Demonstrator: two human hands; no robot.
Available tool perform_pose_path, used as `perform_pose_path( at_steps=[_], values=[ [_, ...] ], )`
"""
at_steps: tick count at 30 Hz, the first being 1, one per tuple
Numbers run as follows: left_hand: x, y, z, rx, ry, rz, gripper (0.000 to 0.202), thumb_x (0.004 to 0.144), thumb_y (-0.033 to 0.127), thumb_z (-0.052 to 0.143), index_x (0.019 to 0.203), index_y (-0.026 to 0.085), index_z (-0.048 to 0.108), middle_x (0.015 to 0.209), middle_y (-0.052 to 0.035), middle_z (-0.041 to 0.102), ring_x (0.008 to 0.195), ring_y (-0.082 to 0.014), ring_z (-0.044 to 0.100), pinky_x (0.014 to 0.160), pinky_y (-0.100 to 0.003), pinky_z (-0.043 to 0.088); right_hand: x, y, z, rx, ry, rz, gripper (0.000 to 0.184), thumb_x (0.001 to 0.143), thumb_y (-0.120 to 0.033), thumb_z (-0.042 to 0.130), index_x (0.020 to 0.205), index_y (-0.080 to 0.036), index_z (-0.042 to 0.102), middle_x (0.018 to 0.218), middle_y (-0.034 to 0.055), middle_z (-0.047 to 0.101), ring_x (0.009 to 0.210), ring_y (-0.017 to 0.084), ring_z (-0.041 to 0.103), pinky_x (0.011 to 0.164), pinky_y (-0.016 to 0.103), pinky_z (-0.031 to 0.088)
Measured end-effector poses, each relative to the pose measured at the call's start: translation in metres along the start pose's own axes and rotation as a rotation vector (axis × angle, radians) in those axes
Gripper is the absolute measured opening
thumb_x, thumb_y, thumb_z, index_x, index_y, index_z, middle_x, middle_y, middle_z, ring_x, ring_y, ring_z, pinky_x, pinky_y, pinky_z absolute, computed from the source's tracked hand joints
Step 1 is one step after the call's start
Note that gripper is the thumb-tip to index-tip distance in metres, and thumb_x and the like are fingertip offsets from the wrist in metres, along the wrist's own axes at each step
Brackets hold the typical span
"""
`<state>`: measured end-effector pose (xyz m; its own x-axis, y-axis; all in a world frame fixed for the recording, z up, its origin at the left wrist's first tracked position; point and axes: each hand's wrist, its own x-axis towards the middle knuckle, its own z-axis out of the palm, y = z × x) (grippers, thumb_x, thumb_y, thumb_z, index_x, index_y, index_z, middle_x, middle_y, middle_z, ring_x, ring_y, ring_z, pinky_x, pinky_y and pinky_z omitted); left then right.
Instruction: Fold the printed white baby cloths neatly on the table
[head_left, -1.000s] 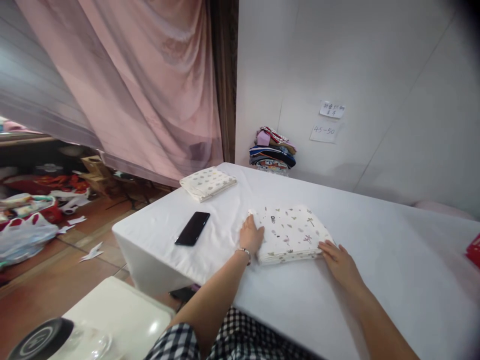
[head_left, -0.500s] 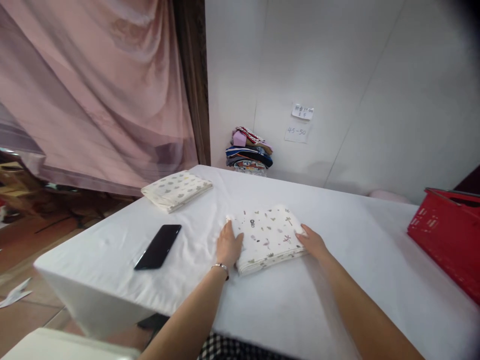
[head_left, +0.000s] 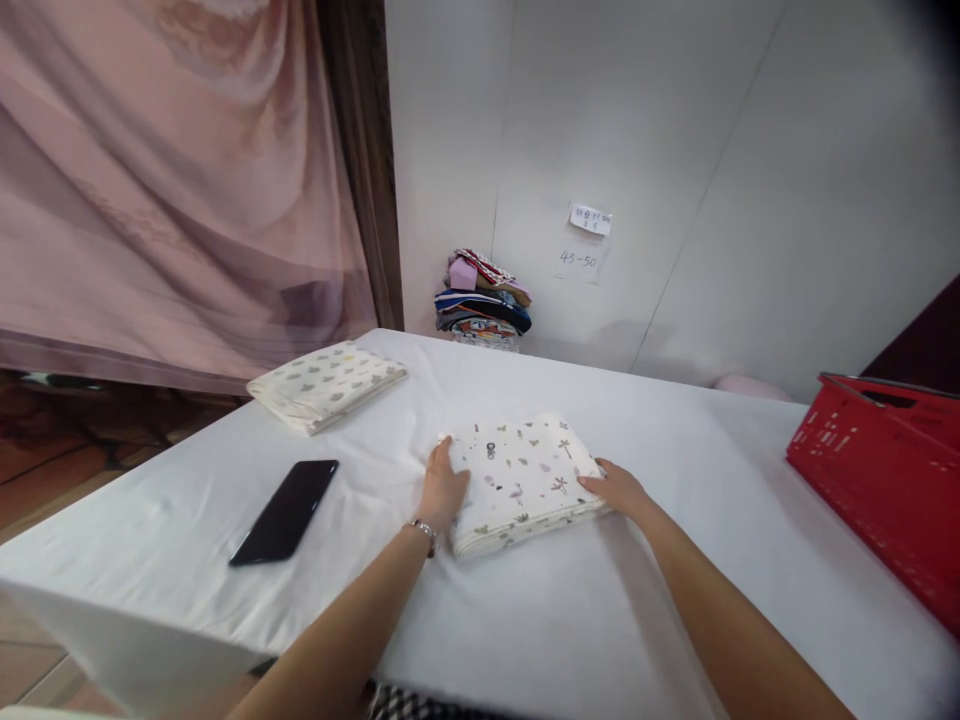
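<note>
Your left hand [head_left: 442, 488] lies against the left edge of the folded palm-and-flamingo-print cloth [head_left: 517, 480], its fingers loosely spread, with the thumb well apart from them and over the cloth. Your right hand [head_left: 619, 490] is at the opposite edge, thumb on top and fingers close by along the side; whether they pinch the layers underneath, I cannot tell. The cloth lies flat on the white-covered bench [head_left: 540, 620] in front of you, a little askew, its layered edge towards you. You wear a bracelet [head_left: 425, 535] on your left wrist. To your left on the bench lies a black smartphone [head_left: 285, 512], and beyond it a folded cloud-print cloth [head_left: 326, 385]. A red basket [head_left: 877, 490] stands at the right. Past the far edge, a stack of folded fabrics [head_left: 484, 310] sits by the wall [head_left: 637, 120], just left of two paper notes [head_left: 590, 219].
</note>
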<state>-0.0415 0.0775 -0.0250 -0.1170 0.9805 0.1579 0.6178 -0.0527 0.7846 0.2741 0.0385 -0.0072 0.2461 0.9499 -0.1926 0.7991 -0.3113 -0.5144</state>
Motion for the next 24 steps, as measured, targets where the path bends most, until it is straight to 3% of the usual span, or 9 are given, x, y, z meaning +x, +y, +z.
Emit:
perform_pose_path(
  at_steps=[3,5,7,10,12,15,19,21,24],
  values=[
    [0.029,0.000,-0.005,0.030,0.015,0.069,0.064,0.068,0.008,0.053,0.130,0.019,0.038,0.130,-0.0100,0.047,0.122,-0.0225,0.044,0.105,-0.036,0.035,-0.023,-0.004,0.010,0.050,0.016,-0.019,0.060,0.071,-0.050,0.056,0.125,-0.022,0.050,0.107,0.0079,0.065,0.097,0.028,0.060,0.081,0.036,0.044],
    [0.056,0.002,-0.011,0.084,0.005,0.132,0.065,0.068,0.007,0.054,0.131,0.019,0.038,0.131,-0.0095,0.046,0.121,-0.0218,0.045,0.104,-0.034,0.036,-0.045,-0.009,0.022,0.102,0.007,-0.049,0.068,0.071,-0.052,0.057,0.132,-0.024,0.042,0.099,0.0063,0.066,0.092,0.026,0.061,0.077,0.034,0.044],
    [0.082,0.004,-0.018,0.174,-0.078,0.169,0.066,0.068,0.009,0.056,0.131,0.017,0.038,0.134,-0.0098,0.043,0.118,-0.0209,0.047,0.101,-0.030,0.038,-0.067,-0.015,0.035,0.196,-0.050,-0.090,0.077,0.073,-0.054,0.055,0.139,-0.025,0.030,0.089,0.0034,0.067,0.081,0.022,0.062,0.071,0.030,0.045],
    [0.104,0.004,-0.028,0.328,-0.240,0.067,0.060,0.070,0.020,0.061,0.127,0.014,0.044,0.128,-0.0132,0.050,0.109,-0.0239,0.055,0.093,-0.031,0.044,-0.089,-0.021,0.046,0.328,-0.091,-0.087,0.084,0.075,-0.055,0.053,0.143,-0.024,0.017,0.079,-0.0001,0.064,0.072,0.018,0.061,0.065,0.028,0.044],
    [0.105,0.004,-0.031,0.373,-0.278,0.042,0.054,0.072,0.024,0.061,0.123,0.013,0.048,0.125,-0.0143,0.053,0.110,-0.0256,0.054,0.093,-0.033,0.043,-0.094,-0.021,0.047,0.415,-0.092,-0.069,0.084,0.076,-0.053,0.053,0.144,-0.021,0.014,0.073,-0.0018,0.062,0.066,0.017,0.059,0.063,0.028,0.044],
    [0.086,0.011,-0.031,0.456,-0.216,0.131,0.050,0.076,0.025,0.057,0.124,0.012,0.047,0.134,-0.0160,0.044,0.121,-0.0277,0.043,0.101,-0.037,0.035,-0.085,-0.015,0.042,0.547,-0.132,-0.067,0.082,0.077,-0.051,0.052,0.143,-0.019,0.015,0.065,-0.0036,0.059,0.058,0.015,0.056,0.054,0.026,0.042],
    [0.033,0.031,-0.018,0.443,-0.143,0.433,0.044,0.082,0.032,0.053,0.123,0.016,0.049,0.136,-0.0133,0.042,0.127,-0.0255,0.037,0.106,-0.039,0.028,-0.052,-0.009,0.030,0.568,-0.064,-0.052,0.063,0.078,-0.044,0.052,0.133,-0.016,0.040,0.075,0.0020,0.063,0.057,0.014,0.057,0.051,0.025,0.043],
    [0.001,0.039,-0.006,0.361,-0.195,0.607,0.044,0.083,0.038,0.052,0.123,0.020,0.050,0.136,-0.0103,0.043,0.127,-0.0239,0.037,0.108,-0.040,0.024,-0.030,-0.010,0.023,0.560,0.018,-0.022,0.054,0.078,-0.038,0.051,0.127,-0.015,0.047,0.086,0.0060,0.065,0.066,0.016,0.061,0.056,0.026,0.047],
    [-0.040,0.044,0.010,0.325,-0.330,0.793,0.049,0.084,0.045,0.049,0.128,0.024,0.045,0.140,-0.0084,0.038,0.130,-0.0241,0.031,0.110,-0.046,0.018,0.002,-0.016,0.018,0.586,0.130,0.000,0.053,0.080,-0.038,0.048,0.128,-0.016,0.046,0.109,0.0100,0.062,0.091,0.020,0.062,0.070,0.029,0.051]
  ],
)
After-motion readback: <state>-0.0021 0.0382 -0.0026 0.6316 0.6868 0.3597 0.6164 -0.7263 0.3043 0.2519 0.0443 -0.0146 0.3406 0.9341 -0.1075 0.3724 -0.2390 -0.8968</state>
